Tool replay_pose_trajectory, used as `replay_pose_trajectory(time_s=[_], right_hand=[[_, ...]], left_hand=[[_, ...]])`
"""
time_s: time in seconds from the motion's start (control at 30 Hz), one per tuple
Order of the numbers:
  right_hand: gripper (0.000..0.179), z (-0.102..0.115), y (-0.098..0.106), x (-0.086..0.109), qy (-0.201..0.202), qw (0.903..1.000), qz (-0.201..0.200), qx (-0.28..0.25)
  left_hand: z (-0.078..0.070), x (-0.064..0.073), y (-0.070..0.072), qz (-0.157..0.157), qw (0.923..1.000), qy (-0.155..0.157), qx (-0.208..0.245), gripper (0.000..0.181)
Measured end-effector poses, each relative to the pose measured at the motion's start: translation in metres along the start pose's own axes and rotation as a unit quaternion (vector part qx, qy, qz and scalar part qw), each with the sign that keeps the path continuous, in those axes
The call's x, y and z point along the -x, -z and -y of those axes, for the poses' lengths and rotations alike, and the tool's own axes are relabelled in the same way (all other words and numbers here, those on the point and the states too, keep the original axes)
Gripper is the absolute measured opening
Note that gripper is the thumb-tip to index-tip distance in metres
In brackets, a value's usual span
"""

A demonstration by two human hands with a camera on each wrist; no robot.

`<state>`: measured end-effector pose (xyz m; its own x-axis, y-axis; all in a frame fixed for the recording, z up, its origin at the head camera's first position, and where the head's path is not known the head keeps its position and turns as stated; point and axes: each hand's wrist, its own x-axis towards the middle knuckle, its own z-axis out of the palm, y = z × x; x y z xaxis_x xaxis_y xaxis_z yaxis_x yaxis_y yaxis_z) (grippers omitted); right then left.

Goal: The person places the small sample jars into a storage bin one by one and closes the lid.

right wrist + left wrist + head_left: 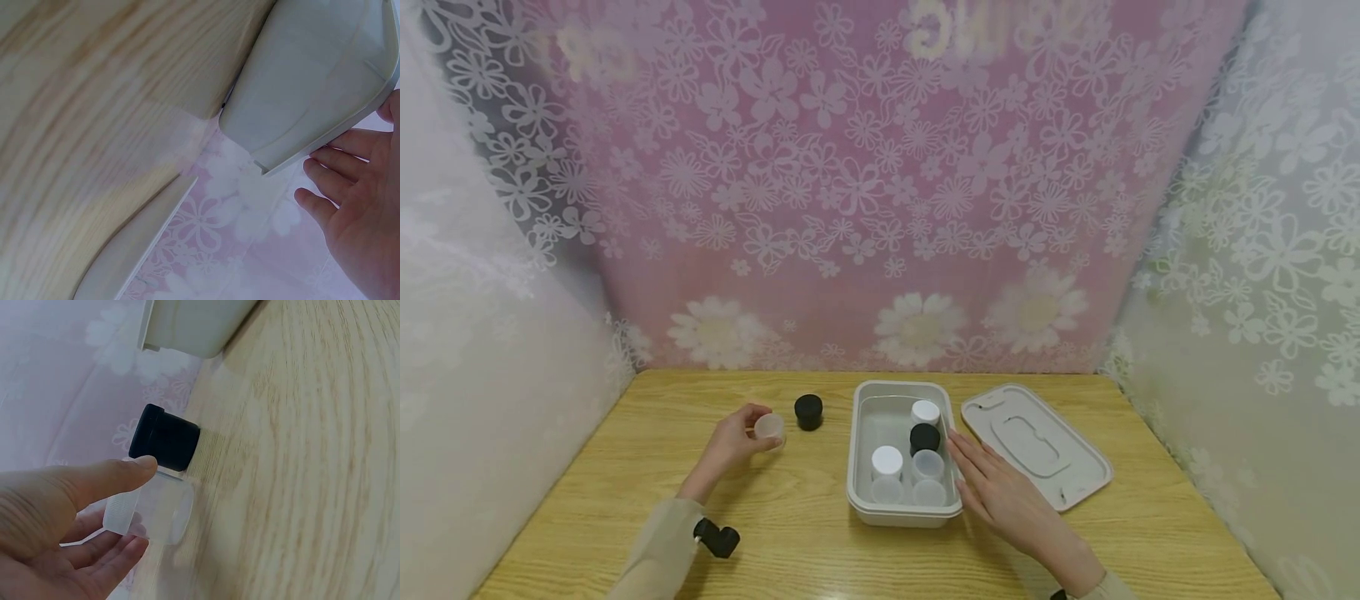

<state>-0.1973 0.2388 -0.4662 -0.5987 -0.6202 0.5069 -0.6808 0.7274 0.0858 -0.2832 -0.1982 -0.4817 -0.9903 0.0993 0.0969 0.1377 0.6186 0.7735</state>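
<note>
My left hand (730, 442) pinches a small clear jar (165, 509) with a frosted, ridged lid between thumb and fingers. The jar is upright, its base close over the table. Just beyond it stands a black lidded jar (808, 412), seen near the thumb tip in the left wrist view. To the right is a grey-white plastic box (853, 454) without its lid on. My right hand (1000, 490) has its fingers extended along the box's right rim, fingertips at the edge. Inside the box are white-lidded jars (887, 460), a black jar (925, 438) and several translucent ones (928, 465).
The box's lid (1037, 446) lies at a slant on the wooden table (790, 533), to the right of the box. Flower-patterned curtains (880, 208) enclose the table at the back and both sides.
</note>
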Motion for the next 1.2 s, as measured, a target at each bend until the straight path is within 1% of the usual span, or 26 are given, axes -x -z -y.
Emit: replay_pose_trajectory(time_s=[0.13, 0.27, 0.4, 0.53, 0.63, 0.83, 1.07, 1.2], right_hand=[[0.057, -0.001, -0.001, 0.000, 0.001, 1.0000, 0.002, -0.005], [0.057, -0.001, -0.001, 0.000, 0.004, 1.0000, -0.001, -0.007], [0.053, -0.001, -0.001, -0.001, 0.009, 0.9999, -0.010, -0.004], [0.051, -0.001, 0.000, -0.001, 0.010, 0.9998, -0.015, 0.001], [0.052, -0.001, 0.000, -0.001, 0.008, 0.9999, -0.013, 0.002], [0.053, 0.000, 0.001, -0.001, 0.008, 0.9999, -0.006, 0.004], [0.054, 0.000, 0.001, -0.001, 0.009, 0.9999, -0.005, 0.006], [0.054, -0.001, 0.000, 0.000, 0.010, 0.9999, -0.005, 0.007]], left_hand=[[0.000, 0.000, 0.001, -0.009, 0.9999, -0.006, 0.004, 0.051], [-0.006, -0.001, 0.006, -0.013, 0.9995, -0.023, 0.019, 0.051], [-0.015, -0.001, 0.011, -0.012, 0.9986, -0.033, 0.039, 0.054], [-0.027, 0.000, 0.013, -0.010, 0.9983, -0.041, 0.039, 0.055], [-0.037, -0.001, 0.013, -0.005, 0.9979, -0.054, 0.036, 0.055], [-0.059, -0.004, 0.008, 0.006, 0.9964, -0.074, 0.040, 0.054], [-0.083, -0.011, -0.006, 0.034, 0.9921, -0.106, 0.058, 0.055], [-0.095, -0.016, -0.015, 0.045, 0.9899, -0.114, 0.071, 0.055]])
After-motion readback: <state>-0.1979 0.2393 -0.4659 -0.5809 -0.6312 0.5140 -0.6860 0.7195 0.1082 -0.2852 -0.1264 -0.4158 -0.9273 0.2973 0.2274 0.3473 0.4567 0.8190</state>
